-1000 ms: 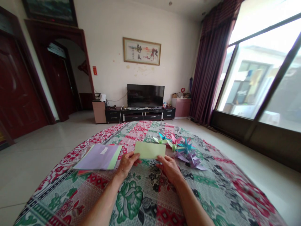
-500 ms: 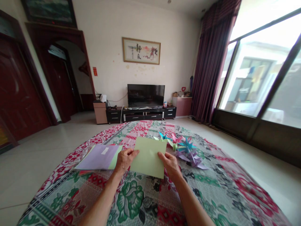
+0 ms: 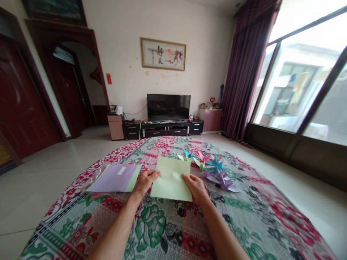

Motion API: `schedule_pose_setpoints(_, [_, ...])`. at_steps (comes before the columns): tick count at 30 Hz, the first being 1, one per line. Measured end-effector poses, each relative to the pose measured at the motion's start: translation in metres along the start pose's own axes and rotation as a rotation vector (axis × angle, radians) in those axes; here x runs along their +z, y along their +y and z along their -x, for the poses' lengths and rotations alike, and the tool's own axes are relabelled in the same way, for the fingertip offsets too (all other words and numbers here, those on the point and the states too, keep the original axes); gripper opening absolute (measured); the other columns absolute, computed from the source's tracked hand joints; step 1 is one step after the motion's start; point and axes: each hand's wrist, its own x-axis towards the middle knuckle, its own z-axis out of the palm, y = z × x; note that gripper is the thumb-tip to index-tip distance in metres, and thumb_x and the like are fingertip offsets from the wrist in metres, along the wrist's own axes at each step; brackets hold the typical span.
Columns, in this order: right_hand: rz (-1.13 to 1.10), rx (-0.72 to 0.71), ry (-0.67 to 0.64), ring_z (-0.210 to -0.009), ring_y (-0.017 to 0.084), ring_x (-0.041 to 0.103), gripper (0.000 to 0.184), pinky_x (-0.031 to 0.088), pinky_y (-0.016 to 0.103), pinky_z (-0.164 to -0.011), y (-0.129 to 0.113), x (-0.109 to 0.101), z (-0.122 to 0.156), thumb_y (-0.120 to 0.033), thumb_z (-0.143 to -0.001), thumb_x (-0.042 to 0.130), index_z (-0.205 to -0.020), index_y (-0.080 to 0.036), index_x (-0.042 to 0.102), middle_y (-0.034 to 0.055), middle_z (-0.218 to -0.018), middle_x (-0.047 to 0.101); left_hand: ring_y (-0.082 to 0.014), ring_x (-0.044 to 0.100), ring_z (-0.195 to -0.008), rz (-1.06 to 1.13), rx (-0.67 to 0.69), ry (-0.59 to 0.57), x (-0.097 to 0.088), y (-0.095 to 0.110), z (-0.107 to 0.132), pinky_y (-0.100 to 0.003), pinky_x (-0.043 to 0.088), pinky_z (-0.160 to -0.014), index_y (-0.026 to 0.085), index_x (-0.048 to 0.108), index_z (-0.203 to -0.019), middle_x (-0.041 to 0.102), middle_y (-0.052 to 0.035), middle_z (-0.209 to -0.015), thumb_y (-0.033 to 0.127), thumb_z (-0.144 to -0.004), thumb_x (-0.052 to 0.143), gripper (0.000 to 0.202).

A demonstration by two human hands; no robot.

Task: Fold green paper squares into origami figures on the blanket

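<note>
A square sheet of pale green paper (image 3: 172,182) is held up between my two hands over the table. My left hand (image 3: 145,181) pinches its left edge, thumb on top. On the opposite side, my right hand (image 3: 195,185) grips the right edge the same way. The sheet looks flat and unfolded, with its near edge toward me. Left of my left hand lies a stack of coloured paper (image 3: 111,178), purple on top with a green strip showing, partly in a clear wrapper. Beyond my right hand sit several folded paper cranes (image 3: 216,164) in blue, pink, green and purple.
A round table with a flowered cloth (image 3: 151,227) carries everything. Past its far edge stand a low black TV cabinet (image 3: 165,130) and a television (image 3: 168,107). A dark purple curtain (image 3: 241,72) and large windows are on the right, with doors on the left.
The green sheet has turned slightly, so its near edge now lies more level. Both hands keep their hold on its sides. The camera view has shifted a little.
</note>
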Motion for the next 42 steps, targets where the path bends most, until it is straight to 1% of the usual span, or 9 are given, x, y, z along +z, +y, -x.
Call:
schedule_pose_setpoints(3, [0.008, -0.022, 0.033, -0.049, 0.017, 0.06, 0.035, 0.045, 0.025, -0.046, 0.0, 0.001, 0.0, -0.045, -0.06, 0.073, -0.078, -0.016, 0.064, 0.003, -0.063, 0.069, -0.0136, 0.058, -0.048, -0.017, 0.024, 0.032, -0.001, -0.002, -0.001, -0.023, 0.044, -0.048, 0.017, 0.066, -0.07, 0.066, 0.0017, -0.058, 0.038, -0.061, 0.072, 0.024])
schedule_pose_setpoints(13, [0.026, -0.026, -0.018, -0.052, 0.018, 0.061, 0.036, 0.047, 0.028, -0.05, 0.0, -0.001, 0.001, -0.048, -0.063, 0.07, -0.08, -0.016, 0.067, 0.003, -0.067, 0.07, -0.0132, 0.057, -0.05, -0.041, 0.08, 0.034, -0.001, -0.003, 0.0, -0.023, 0.042, -0.049, 0.016, 0.066, -0.071, 0.064, 0.0008, -0.057, 0.041, -0.064, 0.067, 0.026])
schedule_pose_setpoints(17, [-0.011, -0.01, -0.04, -0.052, 0.017, 0.061, 0.034, 0.047, 0.027, -0.049, 0.001, -0.001, 0.0, -0.044, -0.063, 0.071, -0.083, -0.016, 0.067, 0.0025, -0.067, 0.07, -0.0129, 0.056, -0.048, -0.026, 0.054, 0.027, -0.001, -0.003, 0.001, -0.022, 0.041, -0.047, 0.016, 0.066, -0.07, 0.062, 0.0022, -0.053, 0.039, -0.062, 0.069, 0.025])
schedule_pose_setpoints(21, [-0.01, -0.005, -0.04, -0.052, 0.018, 0.062, 0.037, 0.047, 0.028, -0.049, 0.0, 0.0, 0.001, -0.043, -0.062, 0.072, -0.087, -0.016, 0.066, 0.003, -0.068, 0.07, -0.0122, 0.056, -0.047, -0.001, 0.016, 0.006, 0.0, 0.001, 0.003, -0.022, 0.042, -0.048, 0.016, 0.065, -0.07, 0.065, 0.0014, -0.058, 0.037, -0.061, 0.071, 0.024])
schedule_pose_setpoints(31, [0.011, -0.03, -0.072, -0.058, 0.019, 0.063, 0.037, 0.048, 0.028, -0.052, 0.0, -0.003, 0.001, -0.045, -0.064, 0.07, -0.09, -0.019, 0.067, 0.002, -0.073, 0.071, -0.0154, 0.059, -0.053, -0.03, 0.031, -0.022, 0.0, 0.003, 0.005, -0.024, 0.045, -0.052, 0.015, 0.067, -0.08, 0.066, -0.0001, -0.061, 0.038, -0.06, 0.07, 0.031])
schedule_pose_setpoints(33, [0.018, -0.062, -0.071, -0.064, 0.02, 0.064, 0.04, 0.048, 0.027, -0.054, -0.001, -0.002, 0.001, -0.046, -0.065, 0.069, -0.095, -0.02, 0.066, 0.0025, -0.078, 0.071, -0.0157, 0.059, -0.054, -0.057, 0.052, 0.0, 0.0, 0.004, 0.004, -0.024, 0.045, -0.053, 0.015, 0.067, -0.081, 0.067, -0.0006, -0.062, 0.039, -0.06, 0.07, 0.032])
schedule_pose_setpoints(37, [-0.029, -0.168, -0.026, -0.088, 0.02, 0.063, 0.044, 0.05, 0.026, -0.064, -0.006, -0.001, 0.002, -0.051, -0.071, 0.063, -0.104, -0.021, 0.063, 0.0057, -0.101, 0.068, -0.0161, 0.061, -0.062, -0.05, 0.166, 0.107, 0.003, 0.011, 0.002, -0.025, 0.047, -0.059, 0.016, 0.066, -0.087, 0.069, -0.0016, -0.073, 0.042, -0.062, 0.066, 0.037])
schedule_pose_setpoints(40, [-0.082, -0.084, 0.07, -0.097, 0.022, 0.06, 0.044, 0.051, 0.028, -0.068, -0.009, -0.001, 0.001, -0.056, -0.071, 0.06, -0.093, -0.019, 0.064, 0.0084, -0.107, 0.065, -0.0163, 0.062, -0.07, -0.001, 0.251, 0.179, 0.004, 0.017, 0.002, -0.024, 0.048, -0.065, 0.016, 0.064, -0.083, 0.069, -0.0021, -0.078, 0.038, -0.06, 0.067, 0.032])
schedule_pose_setpoints(42, [-0.11, -0.011, 0.066, -0.1, 0.023, 0.059, 0.046, 0.051, 0.03, -0.071, -0.01, -0.002, 0.0, -0.06, -0.071, 0.057, -0.09, -0.018, 0.063, 0.0094, -0.107, 0.065, -0.0179, 0.063, -0.077, 0.017, 0.288, 0.192, 0.004, 0.018, 0.003, -0.024, 0.048, -0.066, 0.016, 0.062, -0.074, 0.069, -0.0042, -0.087, 0.037, -0.059, 0.068, 0.027])
